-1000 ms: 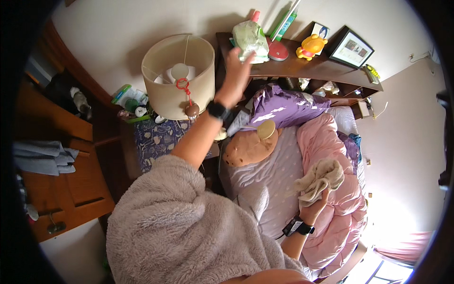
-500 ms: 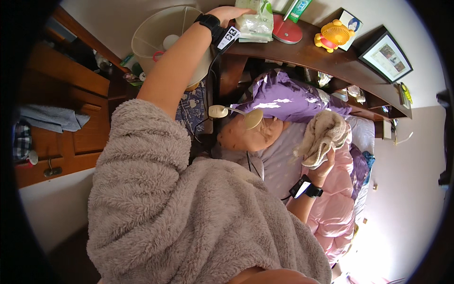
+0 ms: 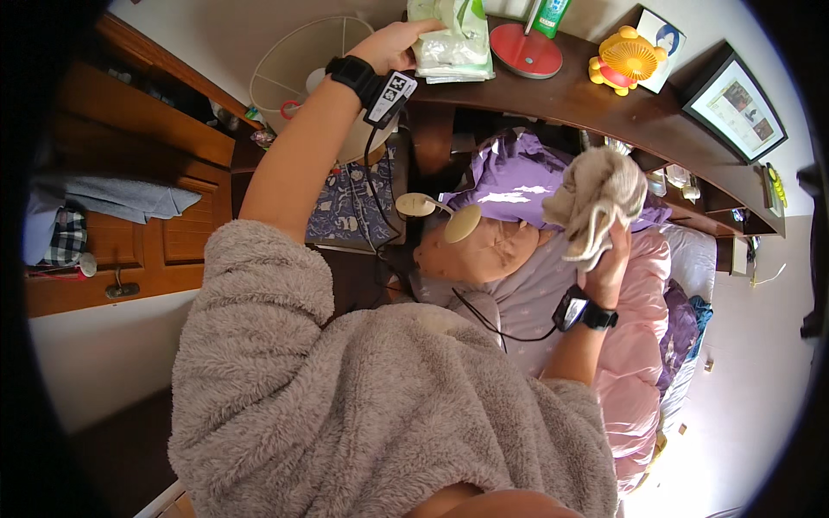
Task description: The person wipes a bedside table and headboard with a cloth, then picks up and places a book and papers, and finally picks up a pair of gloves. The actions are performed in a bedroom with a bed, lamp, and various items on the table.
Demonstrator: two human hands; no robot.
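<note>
My left hand (image 3: 397, 46) reaches to the far shelf and grips the left edge of a white and green plastic pack (image 3: 455, 43). Its thumb and lower fingers are partly hidden. My right hand (image 3: 610, 257) is closed around a crumpled beige cloth (image 3: 596, 198), held up in front of the shelf and over the bed. Just right of the pack stands a round red base (image 3: 526, 53) with a white stem. Behind it is a green bottle or tube (image 3: 551, 15), cut off by the frame's top.
A yellow toy-shaped fan (image 3: 625, 60) and a black picture frame (image 3: 735, 104) stand along the dark shelf (image 3: 566, 97). Left of it is a large lampshade (image 3: 281, 73). Below are a purple pillow (image 3: 514, 177), a brown cushion (image 3: 479, 250) and a pink quilt (image 3: 635, 345). Black cables hang from my wrists.
My left hand has moved left along the shelf, and the pack has shifted left with it, away from the red base. My right hand has raised the cloth toward the shelf.
</note>
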